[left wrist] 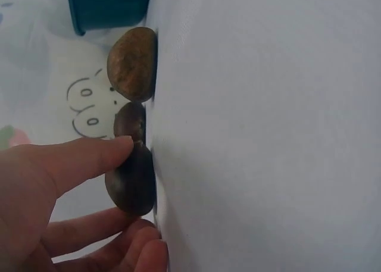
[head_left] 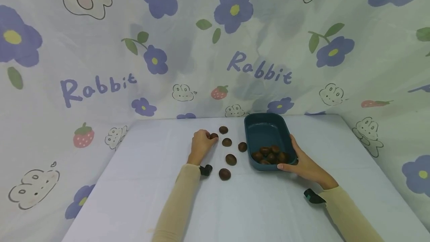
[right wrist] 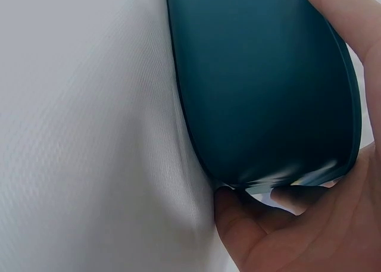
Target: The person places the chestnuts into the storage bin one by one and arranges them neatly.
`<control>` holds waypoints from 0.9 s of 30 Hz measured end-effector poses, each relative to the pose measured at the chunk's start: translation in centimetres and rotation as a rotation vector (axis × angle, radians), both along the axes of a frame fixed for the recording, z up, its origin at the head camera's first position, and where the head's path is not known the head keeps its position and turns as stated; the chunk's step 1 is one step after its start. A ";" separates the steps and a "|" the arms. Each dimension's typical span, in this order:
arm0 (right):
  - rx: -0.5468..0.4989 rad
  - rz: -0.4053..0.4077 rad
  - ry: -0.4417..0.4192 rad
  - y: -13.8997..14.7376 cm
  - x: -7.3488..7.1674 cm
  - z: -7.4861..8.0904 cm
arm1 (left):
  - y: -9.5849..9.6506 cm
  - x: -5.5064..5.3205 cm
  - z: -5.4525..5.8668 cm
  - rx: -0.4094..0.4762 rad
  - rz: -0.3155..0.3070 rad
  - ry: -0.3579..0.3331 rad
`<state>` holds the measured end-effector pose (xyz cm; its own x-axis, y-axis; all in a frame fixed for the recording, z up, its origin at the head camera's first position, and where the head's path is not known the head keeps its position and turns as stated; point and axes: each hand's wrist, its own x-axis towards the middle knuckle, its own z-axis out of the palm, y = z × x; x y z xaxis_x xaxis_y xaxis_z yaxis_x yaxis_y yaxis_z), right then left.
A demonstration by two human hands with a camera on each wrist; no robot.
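My left hand (head_left: 201, 145) rests at the table's far middle, thumb and fingers pinching a dark brown chestnut (left wrist: 130, 183) that lies on the cloth. Just beyond it in the left wrist view are another dark chestnut (left wrist: 128, 120) and a lighter brown one (left wrist: 132, 63). A deep teal dish (head_left: 267, 133) stands to the right with several chestnuts (head_left: 270, 156) gathered at its near end. With the thumb at the near rim and fingers along the right side, my right hand (head_left: 309, 169) grips the dish's near right corner. The right wrist view shows the dish's outer wall (right wrist: 262, 87).
Several loose chestnuts lie between the left hand and the dish, one (head_left: 242, 146) close beside its left wall and one (head_left: 224, 174) nearest me. White cloth covers the table (head_left: 235, 208). A patterned curtain (head_left: 201, 59) hangs behind it.
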<state>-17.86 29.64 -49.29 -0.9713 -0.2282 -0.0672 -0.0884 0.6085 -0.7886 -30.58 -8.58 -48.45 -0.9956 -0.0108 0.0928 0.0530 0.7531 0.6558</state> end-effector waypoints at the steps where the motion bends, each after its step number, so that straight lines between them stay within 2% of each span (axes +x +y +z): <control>1: 0.000 0.000 0.000 0.0 0.0 0.1 | 0.0 0.0 0.1 -0.002 0.001 -0.004; 14: -0.013 0.001 -0.004 0.1 0.0 -0.4 | -0.1 0.3 0.6 -0.127 0.021 -0.033; 27: -0.014 0.011 0.000 0.1 -0.1 -0.1 | -0.5 0.2 0.9 -0.135 0.029 -0.013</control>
<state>-18.01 29.75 -49.36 -0.9687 -0.2399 -0.0640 -0.0950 0.5963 -0.7971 -30.40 -9.12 -47.57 -0.9962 -0.0278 0.0823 0.0220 0.8358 0.5486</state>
